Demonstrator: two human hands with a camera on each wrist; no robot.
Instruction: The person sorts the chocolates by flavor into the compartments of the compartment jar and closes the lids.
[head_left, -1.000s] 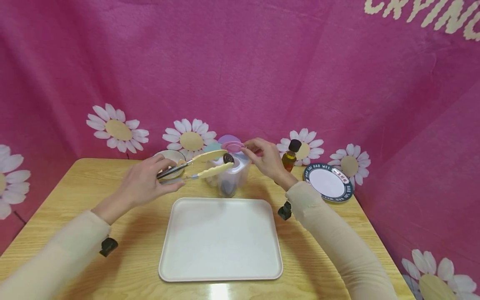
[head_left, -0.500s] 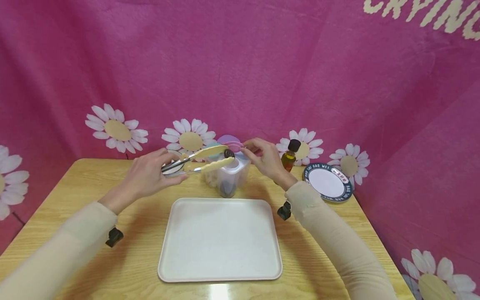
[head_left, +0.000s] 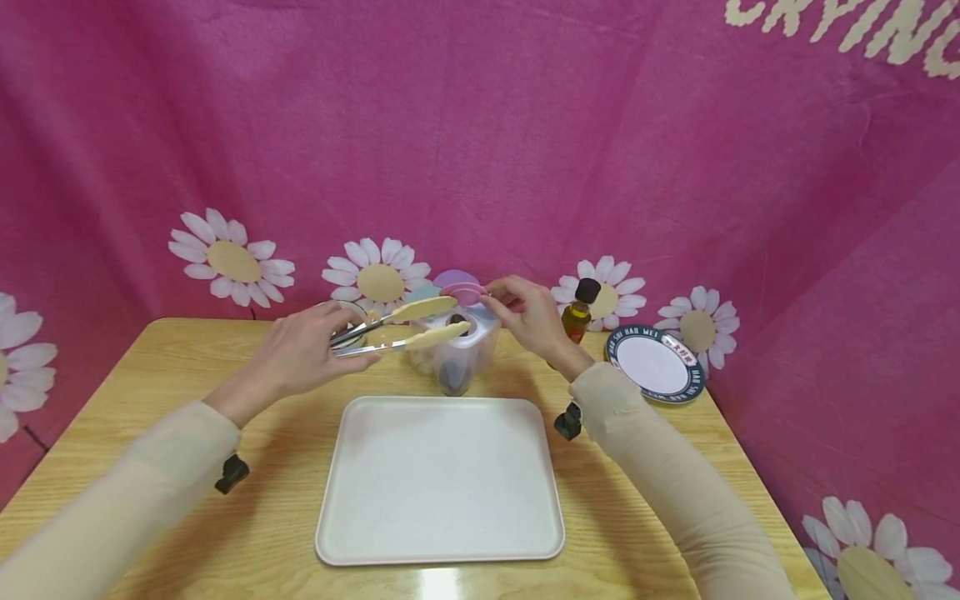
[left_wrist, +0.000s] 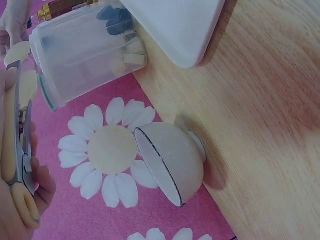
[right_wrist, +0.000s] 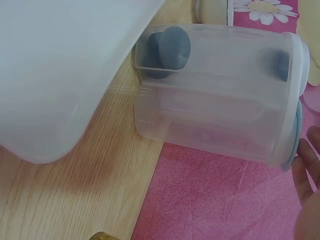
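My left hand [head_left: 303, 350] holds a pair of tongs [head_left: 423, 308] with cream tips, spread apart over a clear lidded storage container [head_left: 476, 354]. A small dark round piece [head_left: 458, 320] sits between the tips at the container's mouth. Seen from the right wrist, a dark piece [right_wrist: 280, 64] is just inside the mouth, away from the other dark pieces [right_wrist: 174, 47] at the bottom. With thumb and fingers, my right hand [head_left: 532, 317] pinches the raised pink lid [head_left: 463, 293]. Pale pieces [left_wrist: 134, 56] lie in another compartment in the left wrist view.
A white tray [head_left: 442, 483] lies in front of the container. Behind the left hand stands a bowl [left_wrist: 175, 155]. To the right are a dark-capped bottle [head_left: 577, 318] and a dark-rimmed plate [head_left: 697, 379]. A pink daisy-print cloth [head_left: 480, 150] hangs behind the table.
My left hand has moved slightly right with the tongs. The dark piece has left the tips and dropped down into the container's mouth. My right hand stays at the pink lid.
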